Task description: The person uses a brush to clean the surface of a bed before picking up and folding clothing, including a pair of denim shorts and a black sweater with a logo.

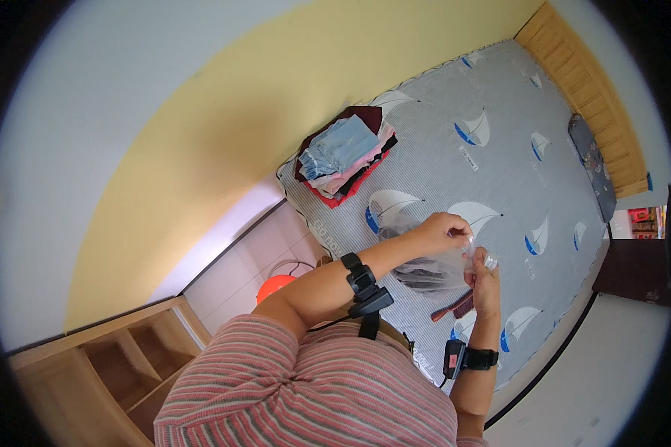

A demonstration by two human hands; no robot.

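A clear plastic bag (428,276) with something dark inside or behind it rests on the bed before me. My left hand (443,232) pinches gathered plastic near the bag's top. Close beside it, my right hand (484,276) grips another part of the same gathered plastic. Just below the bag lies a bed brush (456,309) with a reddish-brown handle and dark bristles, partly covered by the bag and my right hand. What the dark contents are, I cannot tell.
Folded clothes (344,148) are stacked on the bed (497,184) against the wall. A dark pillow (591,162) leans by the wooden headboard (581,89). An orange-red container (274,286) stands on the floor, left of the bed. Wooden shelving (140,357) is at lower left.
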